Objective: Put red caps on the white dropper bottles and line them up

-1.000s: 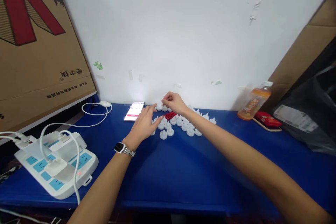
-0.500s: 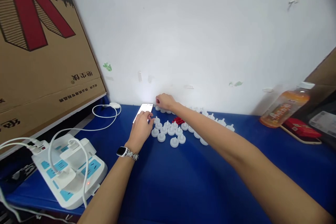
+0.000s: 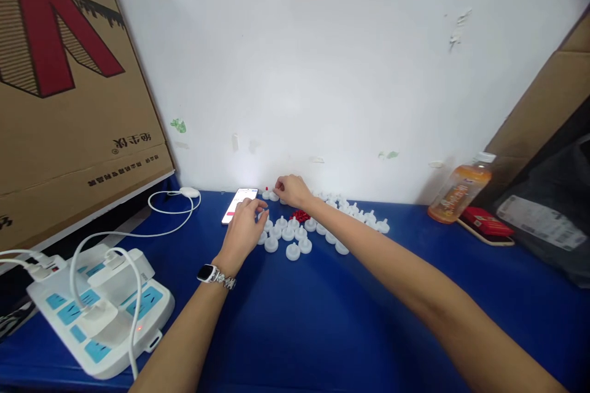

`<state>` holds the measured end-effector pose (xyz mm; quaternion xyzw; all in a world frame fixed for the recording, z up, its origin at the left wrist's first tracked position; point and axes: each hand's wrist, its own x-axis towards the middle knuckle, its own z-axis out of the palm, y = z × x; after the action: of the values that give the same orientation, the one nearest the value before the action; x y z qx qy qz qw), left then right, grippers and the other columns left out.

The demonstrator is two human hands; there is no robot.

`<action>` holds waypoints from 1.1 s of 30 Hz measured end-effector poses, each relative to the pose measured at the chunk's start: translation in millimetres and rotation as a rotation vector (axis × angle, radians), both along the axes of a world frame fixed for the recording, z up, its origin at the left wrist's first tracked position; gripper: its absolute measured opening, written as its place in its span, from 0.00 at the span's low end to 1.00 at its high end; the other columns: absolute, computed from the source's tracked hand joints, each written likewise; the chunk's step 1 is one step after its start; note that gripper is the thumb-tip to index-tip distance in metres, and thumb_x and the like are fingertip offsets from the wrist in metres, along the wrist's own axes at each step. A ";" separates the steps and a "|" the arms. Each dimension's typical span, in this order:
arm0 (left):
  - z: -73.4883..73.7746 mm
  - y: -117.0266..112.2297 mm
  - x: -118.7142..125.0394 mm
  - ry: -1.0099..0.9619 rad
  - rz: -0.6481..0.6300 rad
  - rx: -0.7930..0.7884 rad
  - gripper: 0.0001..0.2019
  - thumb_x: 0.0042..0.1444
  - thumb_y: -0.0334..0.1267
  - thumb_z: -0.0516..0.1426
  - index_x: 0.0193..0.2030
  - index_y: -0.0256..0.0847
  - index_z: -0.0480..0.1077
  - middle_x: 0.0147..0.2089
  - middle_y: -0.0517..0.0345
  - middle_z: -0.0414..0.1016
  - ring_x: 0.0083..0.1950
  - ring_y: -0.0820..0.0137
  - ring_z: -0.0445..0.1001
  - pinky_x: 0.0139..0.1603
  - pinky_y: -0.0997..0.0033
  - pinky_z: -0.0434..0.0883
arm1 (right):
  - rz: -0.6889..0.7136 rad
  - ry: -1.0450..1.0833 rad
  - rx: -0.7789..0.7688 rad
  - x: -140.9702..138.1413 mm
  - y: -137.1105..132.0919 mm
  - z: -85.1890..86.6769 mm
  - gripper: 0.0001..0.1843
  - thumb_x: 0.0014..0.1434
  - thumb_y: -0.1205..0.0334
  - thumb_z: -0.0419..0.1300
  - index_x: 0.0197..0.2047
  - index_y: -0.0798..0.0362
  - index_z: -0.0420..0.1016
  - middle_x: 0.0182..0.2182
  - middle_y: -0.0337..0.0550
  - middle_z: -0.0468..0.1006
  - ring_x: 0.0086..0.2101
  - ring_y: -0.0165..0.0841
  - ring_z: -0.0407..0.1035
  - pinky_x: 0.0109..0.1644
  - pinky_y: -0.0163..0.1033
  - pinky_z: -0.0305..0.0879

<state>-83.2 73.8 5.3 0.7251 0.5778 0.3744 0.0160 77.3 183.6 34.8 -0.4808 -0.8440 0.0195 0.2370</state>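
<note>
Several small white round plastic caps (image 3: 293, 251) lie scattered on the blue table (image 3: 322, 313) near the wall, around a little heap of red pieces (image 3: 300, 216). My right hand (image 3: 290, 190) reaches to the far edge by the wall, fingers pinched on a white cap next to one with a red tip (image 3: 266, 193). My left hand (image 3: 245, 228), with a wristwatch (image 3: 208, 272) on the wrist, hovers at the left of the caps, fingers curled loosely; what they hold, if anything, is hidden. A lit phone (image 3: 238, 204) lies just beyond it.
A white power strip (image 3: 99, 310) with plugged cables sits at the near left. A big cardboard box (image 3: 69, 86) leans at the left. At the right stand an orange drink bottle (image 3: 458, 188), a red packet (image 3: 487, 221) and a dark bag (image 3: 548, 209).
My right hand moved left along the wall to the caps beside the phone. My left hand drew in beside the phone and curled its fingers. The view shifted as my head moved.
</note>
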 end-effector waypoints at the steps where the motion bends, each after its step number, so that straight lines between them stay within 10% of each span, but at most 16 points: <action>1: 1.9 -2.7 2.5 -0.011 -0.002 0.025 0.09 0.63 0.38 0.55 0.47 0.42 0.73 0.45 0.52 0.73 0.48 0.60 0.72 0.50 0.59 0.70 | 0.006 0.104 -0.020 3.7 -7.6 1.9 0.09 0.62 0.61 0.58 0.38 0.54 0.79 0.36 0.45 0.82 0.38 0.35 0.73 0.46 0.38 0.62; 10: 22.2 -28.4 29.7 0.044 -0.241 0.120 0.18 0.65 0.49 0.55 0.57 0.45 0.70 0.49 0.54 0.75 0.50 0.60 0.71 0.53 0.59 0.69 | 0.186 0.851 -0.453 51.3 -96.9 4.5 0.21 0.56 0.44 0.63 0.34 0.56 0.78 0.24 0.38 0.75 0.25 0.28 0.65 0.31 0.35 0.61; 20: 11.5 -27.2 30.8 0.055 -0.281 -0.001 0.19 0.66 0.51 0.51 0.55 0.42 0.70 0.44 0.53 0.75 0.46 0.61 0.72 0.47 0.60 0.70 | 0.007 -0.200 -0.100 68.9 -68.0 -0.8 0.09 0.58 0.57 0.61 0.38 0.48 0.82 0.38 0.45 0.82 0.47 0.43 0.70 0.53 0.47 0.54; 33: 12.9 -31.0 31.7 0.098 -0.306 0.003 0.18 0.67 0.48 0.51 0.57 0.43 0.70 0.47 0.52 0.75 0.50 0.60 0.71 0.50 0.59 0.69 | -0.037 0.010 -0.110 66.9 -60.3 -11.7 0.09 0.58 0.59 0.61 0.32 0.53 0.81 0.30 0.43 0.83 0.35 0.35 0.74 0.48 0.39 0.59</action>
<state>-51.6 42.9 18.2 0.8221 0.4601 0.3325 0.0434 144.1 123.3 23.1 -0.5083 -0.8315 0.0639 0.2149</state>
